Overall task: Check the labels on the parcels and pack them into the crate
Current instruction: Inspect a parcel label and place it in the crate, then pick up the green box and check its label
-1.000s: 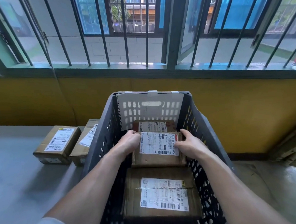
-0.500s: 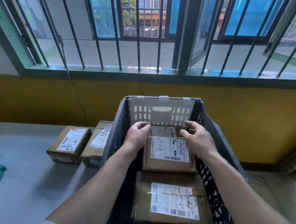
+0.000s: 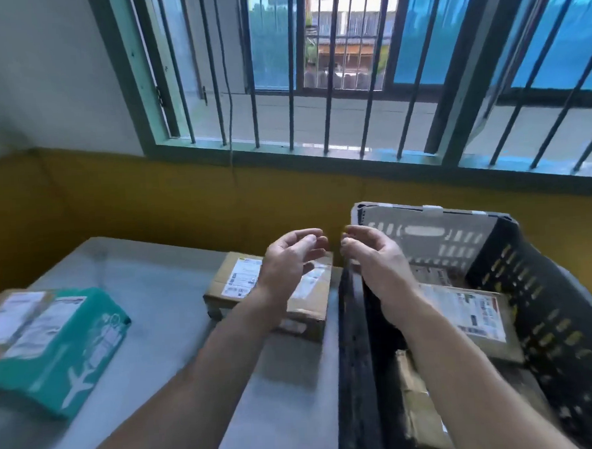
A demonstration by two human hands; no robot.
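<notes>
Above table (image 3: pixel 147 300) and crate (image 3: pixel 552 290), left hand (image 3: pixel 289 259) and right hand (image 3: pixel 375 256) hover empty, seemingly relaxed.

Matt cardboard parcels (image 3: pixel 269 294), perforated plastic crate (image 3: pixel 539 314), smooth table (image 3: pixel 154 300).

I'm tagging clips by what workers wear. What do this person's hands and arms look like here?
The left hand and right hand are bare, without gloves. Neither wrist carries a watch or band. The left forearm and right forearm are uncovered to the picture's edge; no sleeve shows. Blur leaves rings uncertain.
</notes>
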